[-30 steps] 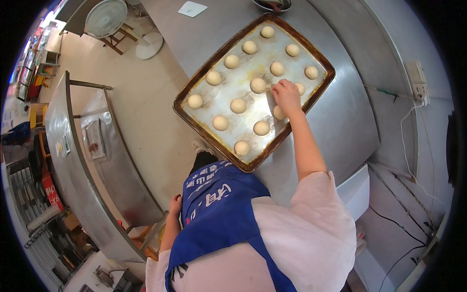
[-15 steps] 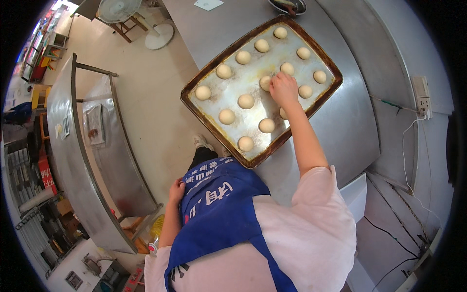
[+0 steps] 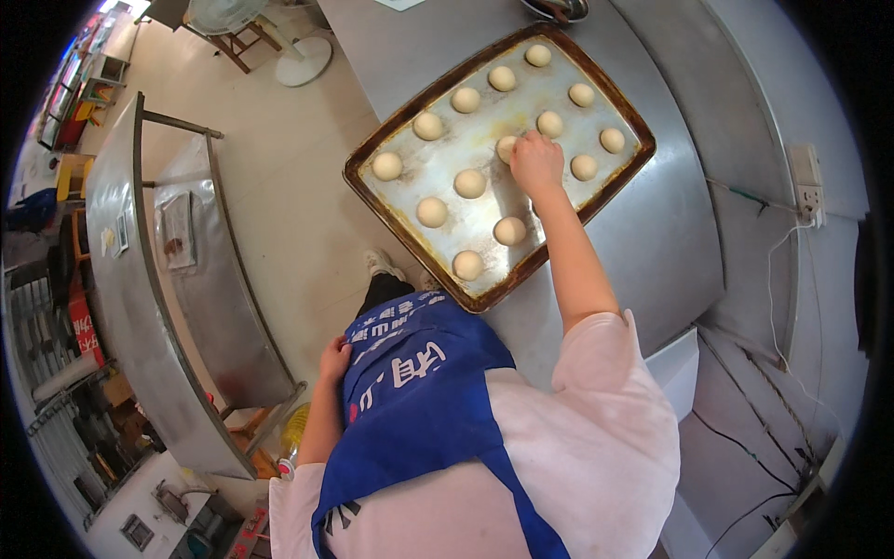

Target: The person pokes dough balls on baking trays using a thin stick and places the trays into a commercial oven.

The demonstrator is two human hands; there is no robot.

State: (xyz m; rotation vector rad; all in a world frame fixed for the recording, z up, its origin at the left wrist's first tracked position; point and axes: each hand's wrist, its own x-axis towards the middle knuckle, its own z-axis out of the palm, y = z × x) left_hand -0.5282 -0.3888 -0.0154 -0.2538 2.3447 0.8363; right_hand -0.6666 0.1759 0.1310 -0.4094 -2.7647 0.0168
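Observation:
A metal baking tray (image 3: 494, 300) with a browned rim lies slantwise on the steel table, bearing several round, pale dough balls in rows. My right hand (image 3: 537, 163) reaches over its middle, fingers bent together at the right side of one dough ball (image 3: 506, 148), partly covering it. Another dough ball (image 3: 550, 124) sits just beyond the knuckles. My forearm hides part of a ball beneath it. Down by my left hip, my left hand (image 3: 335, 360) rests against the blue apron (image 3: 424, 373); its fingers are bent and partly hidden.
The steel table (image 3: 652, 270) runs along the wall, with a metal bowl (image 3: 568, 11) at its far end. A power socket (image 3: 812, 200) with cables is on the right wall. A second steel table (image 3: 154, 307) stands to my left. Beyond it is a white fan (image 3: 303, 61) on the floor.
The view has shifted slightly, so the tray appears a little higher. My right hand stays at the same dough ball, its fingers slightly shifted. The left hand remains at my side.

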